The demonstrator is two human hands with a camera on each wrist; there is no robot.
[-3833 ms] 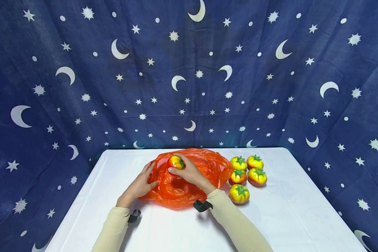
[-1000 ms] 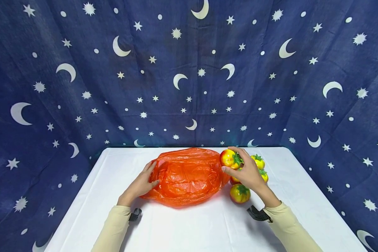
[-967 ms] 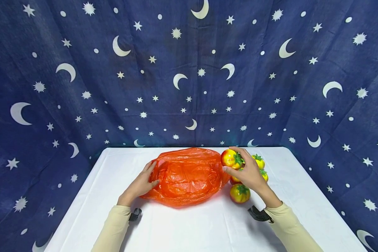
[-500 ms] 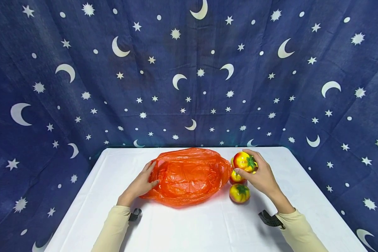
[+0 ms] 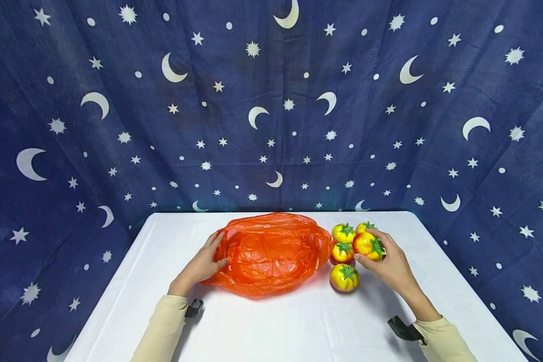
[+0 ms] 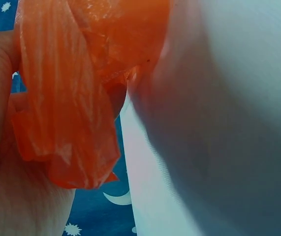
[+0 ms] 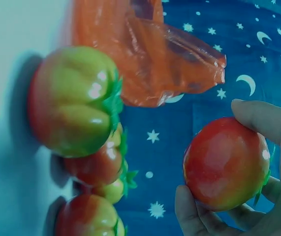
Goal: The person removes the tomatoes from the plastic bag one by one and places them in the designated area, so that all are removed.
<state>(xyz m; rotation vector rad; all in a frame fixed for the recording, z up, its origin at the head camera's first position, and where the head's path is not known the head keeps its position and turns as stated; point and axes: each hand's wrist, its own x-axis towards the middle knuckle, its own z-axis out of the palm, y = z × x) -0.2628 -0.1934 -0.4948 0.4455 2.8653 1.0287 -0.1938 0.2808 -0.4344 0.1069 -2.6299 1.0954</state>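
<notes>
My right hand (image 5: 391,264) grips a red-and-yellow tomato (image 5: 367,246) between thumb and fingers, green leafy top towards the palm. In the right wrist view the held tomato (image 7: 226,164) is raised off the white table, apart from the other tomatoes. Left of it in the head view stand several similar ones, the front tomato (image 5: 344,278) a little nearer me than the rest. My left hand (image 5: 203,264) holds the left side of an orange plastic bag (image 5: 271,256), whose mouth gapes upward. A loose strip of the bag (image 6: 71,108) hangs between thumb and fingers in the left wrist view.
The white-covered table (image 5: 276,327) ends at a dark blue curtain (image 5: 271,125) with moons and stars. The tomato group lies close to the bag's right edge, with the back tomato (image 5: 343,233) beside it.
My right hand was over the bag with a tomato earlier, then at the bag's right edge. Since then it has carried the tomato right and towards me. The left hand has stayed put.
</notes>
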